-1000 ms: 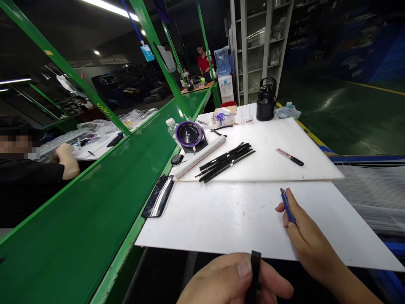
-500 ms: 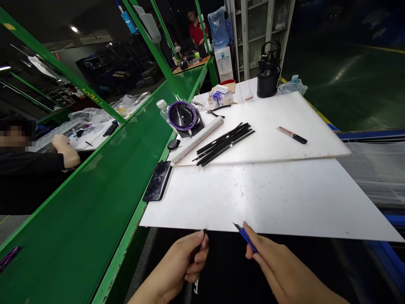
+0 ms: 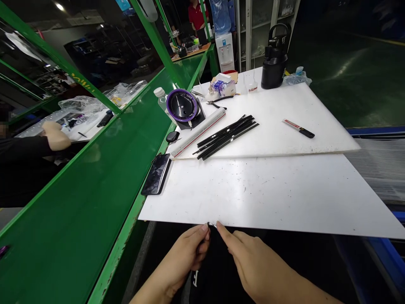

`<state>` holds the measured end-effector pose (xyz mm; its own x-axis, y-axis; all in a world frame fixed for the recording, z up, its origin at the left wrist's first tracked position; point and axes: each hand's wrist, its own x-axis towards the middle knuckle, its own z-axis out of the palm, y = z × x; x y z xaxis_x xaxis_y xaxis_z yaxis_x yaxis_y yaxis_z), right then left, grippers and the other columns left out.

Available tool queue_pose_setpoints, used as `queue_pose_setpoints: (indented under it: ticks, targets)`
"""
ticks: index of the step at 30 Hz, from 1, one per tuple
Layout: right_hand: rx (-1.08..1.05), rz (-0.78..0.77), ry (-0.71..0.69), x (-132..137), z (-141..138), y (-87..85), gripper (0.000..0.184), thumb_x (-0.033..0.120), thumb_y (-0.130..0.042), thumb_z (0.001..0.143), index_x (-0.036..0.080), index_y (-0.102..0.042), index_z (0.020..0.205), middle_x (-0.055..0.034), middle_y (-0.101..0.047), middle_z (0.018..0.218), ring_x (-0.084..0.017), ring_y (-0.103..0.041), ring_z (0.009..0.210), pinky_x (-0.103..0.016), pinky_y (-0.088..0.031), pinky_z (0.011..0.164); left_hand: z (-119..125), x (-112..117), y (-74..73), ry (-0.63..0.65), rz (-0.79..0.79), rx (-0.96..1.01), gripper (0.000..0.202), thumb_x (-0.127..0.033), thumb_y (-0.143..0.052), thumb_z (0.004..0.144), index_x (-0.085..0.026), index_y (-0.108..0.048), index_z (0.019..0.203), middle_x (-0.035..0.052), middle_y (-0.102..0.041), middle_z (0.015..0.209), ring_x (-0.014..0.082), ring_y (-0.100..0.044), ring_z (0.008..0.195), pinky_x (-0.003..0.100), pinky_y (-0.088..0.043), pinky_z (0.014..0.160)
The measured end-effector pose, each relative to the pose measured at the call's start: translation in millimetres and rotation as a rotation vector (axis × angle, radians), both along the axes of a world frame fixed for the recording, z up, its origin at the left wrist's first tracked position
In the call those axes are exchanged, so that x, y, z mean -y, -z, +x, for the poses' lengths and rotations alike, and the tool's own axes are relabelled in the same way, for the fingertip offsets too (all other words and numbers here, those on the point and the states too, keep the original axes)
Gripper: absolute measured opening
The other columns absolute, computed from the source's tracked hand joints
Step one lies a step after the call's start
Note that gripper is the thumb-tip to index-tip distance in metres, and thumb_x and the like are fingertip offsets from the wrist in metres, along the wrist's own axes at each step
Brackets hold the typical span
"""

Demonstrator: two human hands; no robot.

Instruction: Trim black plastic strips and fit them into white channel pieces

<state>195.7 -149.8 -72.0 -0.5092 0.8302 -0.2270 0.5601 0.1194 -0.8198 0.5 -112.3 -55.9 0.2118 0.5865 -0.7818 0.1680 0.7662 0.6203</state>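
At the near edge of the white board [image 3: 259, 198], my left hand [image 3: 191, 249] pinches a small black piece [image 3: 208, 223] between thumb and forefinger; most of it is hidden. My right hand [image 3: 249, 257] grips a craft knife, its forefinger stretched along the top. The thin blade [image 3: 213, 225] points left, its tip at or very near the black piece; I cannot tell whether they touch. The hand covers the knife's blue handle. Farther off, a bundle of black strips [image 3: 226, 137] lies on the white foam sheet [image 3: 268, 135].
A long white box [image 3: 199, 133], a purple-rimmed fan [image 3: 182, 105], pliers [image 3: 221, 101] and a red-and-black utility knife [image 3: 299, 128] lie about the bench. A phone [image 3: 156, 174] rests by the green partition [image 3: 95, 169]. A black flask [image 3: 274, 67] stands at the back. A co-worker's arm [image 3: 57, 136] is beyond the partition.
My right hand has moved left, bringing the knife blade up to the black piece in my left hand. The blue handle, visible before, is now covered. The view has shifted slightly.
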Motion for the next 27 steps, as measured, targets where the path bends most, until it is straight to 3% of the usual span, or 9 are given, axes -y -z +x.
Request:
queue_pose_setpoints:
  ticks: [11,17,27]
  targets:
    - [0.034,-0.038,0.012,-2.8,-5.2,-2.1,0.071,0.003,-0.037,0.085,0.024,-0.024,0.152,-0.0057,-0.061,0.098,-0.021,-0.058,0.075,-0.029,-0.046,0.067,-0.4,-2.6,-1.5,-0.013,-0.025,0.010,0.038,-0.055,-0.054,0.082,-0.020,-0.042,0.075,-0.0084,-0.032,0.058,0.0049,-0.017,0.047,0.021,-0.006,0.044]
    - [0.047,-0.021,-0.015,-7.7,-7.3,-5.8,0.071,0.002,-0.038,0.082,0.021,-0.029,0.151,-0.0077,-0.061,0.104,-0.021,-0.059,0.082,-0.029,-0.047,0.075,-2.2,-4.0,-1.7,0.009,-0.032,0.024,0.036,-0.054,-0.053,0.083,-0.020,-0.042,0.075,-0.0083,-0.032,0.059,0.0049,-0.016,0.047,0.021,-0.007,0.044]
    - [0.121,0.026,-0.060,-7.0,-6.0,-3.6,0.076,0.000,-0.039,0.079,0.021,-0.027,0.151,-0.0089,-0.061,0.104,-0.023,-0.058,0.084,-0.029,-0.047,0.074,-2.7,-5.6,-2.2,0.016,-0.039,0.037,0.037,-0.053,-0.054,0.082,-0.020,-0.041,0.075,-0.0083,-0.030,0.058,0.0048,-0.015,0.047,0.021,-0.005,0.044]
